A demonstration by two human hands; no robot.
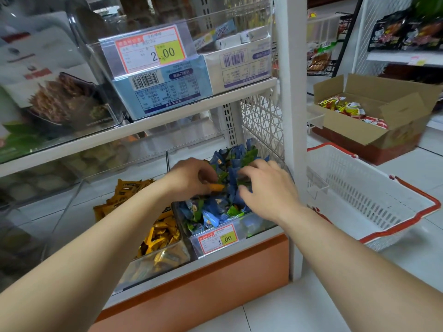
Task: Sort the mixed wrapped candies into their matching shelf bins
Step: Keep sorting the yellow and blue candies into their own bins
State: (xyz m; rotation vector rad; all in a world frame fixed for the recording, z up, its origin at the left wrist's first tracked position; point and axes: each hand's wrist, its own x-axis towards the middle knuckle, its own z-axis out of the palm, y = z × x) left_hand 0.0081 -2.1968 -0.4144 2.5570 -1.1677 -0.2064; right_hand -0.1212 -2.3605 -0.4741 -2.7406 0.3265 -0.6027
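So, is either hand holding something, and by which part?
The left hand pinches an orange candy by one end; the right hand touches the blue candies, hold unclear.

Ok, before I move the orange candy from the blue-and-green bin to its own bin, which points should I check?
1. Left hand grips the orange wrapped candy: ok.
2. Clear plastic bin of yellow-orange wrapped candies stands open, directly left: ok.
3. Right hand holds nothing: cannot tell; its fingers curl among the blue and green wrapped candies.
4. No other orange strays lie in this pile: cannot tell; the hands cover part of it.
5. Way between the two bins looks free: ok, probably.
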